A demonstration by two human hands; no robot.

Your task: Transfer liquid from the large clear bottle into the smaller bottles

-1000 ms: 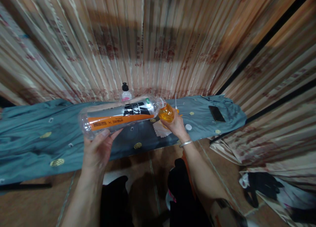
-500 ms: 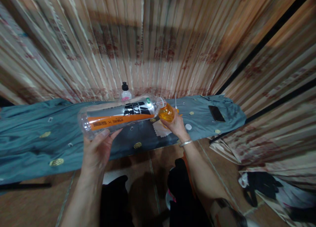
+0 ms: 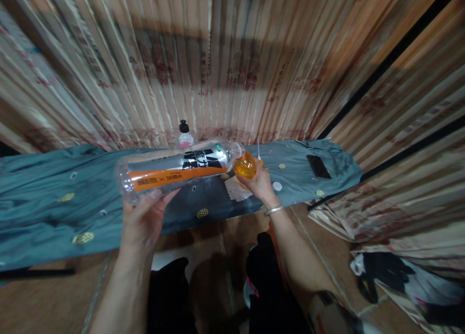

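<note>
My left hand [image 3: 145,217] is closed around the base end of a large clear plastic bottle [image 3: 174,167] with an orange, silver and black label. The bottle lies nearly level in the air, its mouth pointing right and slightly up. At that mouth is a small container of orange-yellow liquid [image 3: 245,165], gripped by my right hand [image 3: 260,181]. The two openings meet or overlap; whether liquid is flowing between them I cannot tell. A pale cloth or tissue [image 3: 237,189] lies below my right hand, and a white round cap [image 3: 277,186] sits just right of it.
A narrow bench covered in blue-green cloth [image 3: 87,179] runs across the view. On it stand a small bottle with a black top [image 3: 184,133] and, at right, a dark phone [image 3: 318,167]. Patterned curtains [image 3: 225,72] hang behind. Clothing [image 3: 392,276] lies at the lower right.
</note>
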